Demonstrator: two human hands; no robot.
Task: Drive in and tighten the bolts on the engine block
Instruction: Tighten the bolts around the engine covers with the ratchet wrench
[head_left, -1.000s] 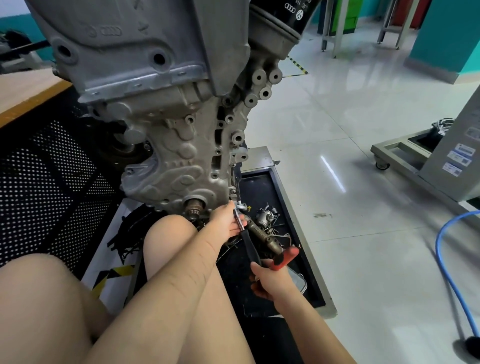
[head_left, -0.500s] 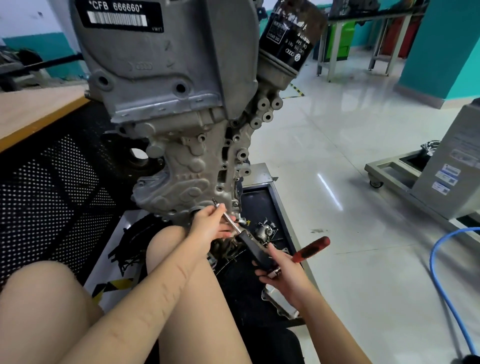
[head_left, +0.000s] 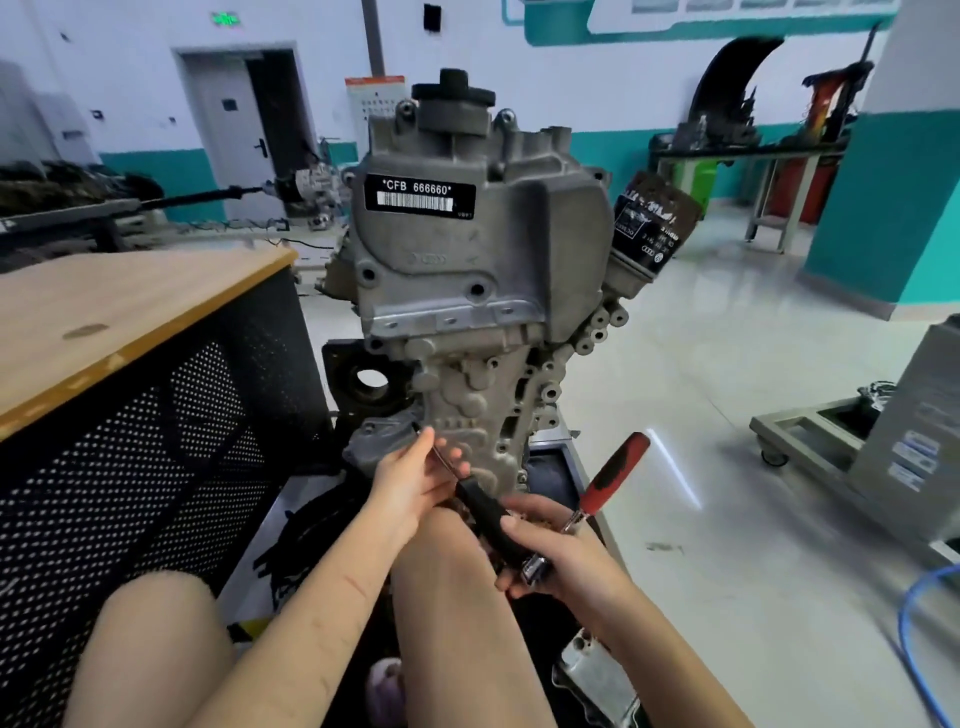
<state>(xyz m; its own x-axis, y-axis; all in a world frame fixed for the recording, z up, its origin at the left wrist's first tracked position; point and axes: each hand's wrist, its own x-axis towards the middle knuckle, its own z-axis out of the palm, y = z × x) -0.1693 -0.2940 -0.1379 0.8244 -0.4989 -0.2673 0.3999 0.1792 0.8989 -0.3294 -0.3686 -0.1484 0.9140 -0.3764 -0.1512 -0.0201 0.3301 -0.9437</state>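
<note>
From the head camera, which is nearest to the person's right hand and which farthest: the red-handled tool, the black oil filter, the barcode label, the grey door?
Starting from the right hand:
1. Red-handled tool, held in that hand, its handle sticking up to the right.
2. Black oil filter, up on the engine's right side.
3. Barcode label, upper front of the engine; close to the filter, hard to rank.
4. Grey door, back wall, far left.

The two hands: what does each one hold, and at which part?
The left hand pinches the thin metal shaft of the screwdriver. The right hand grips its black handle and also holds the red-handled ratchet near its head.
</note>
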